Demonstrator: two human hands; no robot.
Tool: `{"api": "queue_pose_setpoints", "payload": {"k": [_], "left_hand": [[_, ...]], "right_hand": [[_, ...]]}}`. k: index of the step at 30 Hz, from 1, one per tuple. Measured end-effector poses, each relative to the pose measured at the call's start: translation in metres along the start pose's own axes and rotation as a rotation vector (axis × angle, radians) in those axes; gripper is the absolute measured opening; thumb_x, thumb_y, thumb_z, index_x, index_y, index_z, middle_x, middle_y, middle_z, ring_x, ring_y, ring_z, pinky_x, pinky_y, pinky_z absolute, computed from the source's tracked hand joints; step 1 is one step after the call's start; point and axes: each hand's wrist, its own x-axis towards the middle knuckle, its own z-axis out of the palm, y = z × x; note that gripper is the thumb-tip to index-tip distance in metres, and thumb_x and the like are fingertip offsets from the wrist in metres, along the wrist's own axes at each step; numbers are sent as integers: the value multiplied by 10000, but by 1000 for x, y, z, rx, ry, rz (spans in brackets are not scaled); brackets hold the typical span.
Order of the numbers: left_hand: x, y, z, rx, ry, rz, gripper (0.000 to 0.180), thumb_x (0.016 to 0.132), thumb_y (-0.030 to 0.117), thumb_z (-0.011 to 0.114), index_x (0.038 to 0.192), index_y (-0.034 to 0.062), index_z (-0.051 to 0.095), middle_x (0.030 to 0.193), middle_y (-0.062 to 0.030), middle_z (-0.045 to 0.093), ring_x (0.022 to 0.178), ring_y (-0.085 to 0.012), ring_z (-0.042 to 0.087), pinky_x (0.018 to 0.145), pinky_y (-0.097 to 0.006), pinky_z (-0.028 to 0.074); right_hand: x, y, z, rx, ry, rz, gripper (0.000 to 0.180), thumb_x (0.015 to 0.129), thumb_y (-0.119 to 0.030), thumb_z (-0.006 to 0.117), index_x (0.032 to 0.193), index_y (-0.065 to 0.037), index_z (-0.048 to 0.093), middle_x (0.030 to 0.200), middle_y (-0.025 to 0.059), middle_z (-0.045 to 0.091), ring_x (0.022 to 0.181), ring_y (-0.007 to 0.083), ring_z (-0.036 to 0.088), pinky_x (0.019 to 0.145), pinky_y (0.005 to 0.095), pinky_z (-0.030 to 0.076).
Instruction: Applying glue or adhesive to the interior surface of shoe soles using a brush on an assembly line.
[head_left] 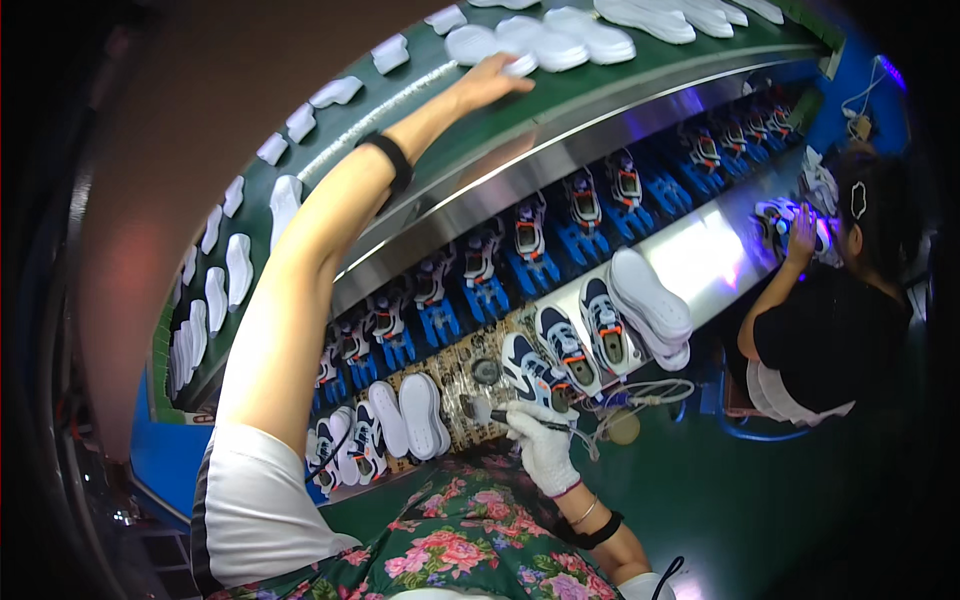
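Note:
My bare left hand [495, 83] reaches up to the green upper belt. Its fingers close on the near edge of a white shoe sole [520, 64], beside a row of overlapping soles [592, 38]. My right hand [545, 455], in a white glove, is closed round a slim dark-handled tool [497, 415] above the near edge of the lower bench; its pale tip is blurred. Just beyond that hand lies a navy and white sneaker upper [535, 372] with orange trim. Two more such uppers [567, 345] [603, 325] lie to its right.
Stacked white soles [648, 305] lie right of the uppers; more soles [423, 415] and shoes [366, 440] lie at left. Blue racks [530, 260] with clamped shoes run behind the bench. A cable [650, 390] loops near my right hand. A co-worker [830, 300] sits at right, handling a shoe.

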Motion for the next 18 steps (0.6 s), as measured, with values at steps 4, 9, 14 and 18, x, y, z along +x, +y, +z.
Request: {"api": "queue_pose_setpoints", "payload": {"k": [4,9,14,18], "left_hand": [[-5,45,24,-98,79,206,801,841,385,695,1501,77,362,1501,-169,404,1430,-296,310,1156,-393,276],[-146,84,-29,-239,-57,258,741,894,346,656,1521,111,339,1501,-128,413,1420,-250,331,1159,-381,270],[-349,58,-27,-665,-221,-108,623,925,307,621,1455,43,427,1294,-135,597,1191,-218,573,1042,-351,415],[-526,-61,54,-527,-27,-534,557,893,274,693,1371,55,507,1077,-86,619,1001,-171,596,874,-302,496]], "right_hand": [[-1,2,-5,26,15,-28,183,853,34,629,1022,44,696,1022,135,716,823,149,667,712,250,528],[2,9,-3,106,-7,70,208,881,16,594,1073,35,671,1066,135,696,827,158,649,769,259,537],[5,12,3,156,16,112,190,895,-1,605,1074,20,662,1045,116,687,863,171,662,691,225,518],[5,23,17,177,-26,131,157,924,-18,598,1069,22,645,1030,123,674,831,184,653,632,200,523]]}}
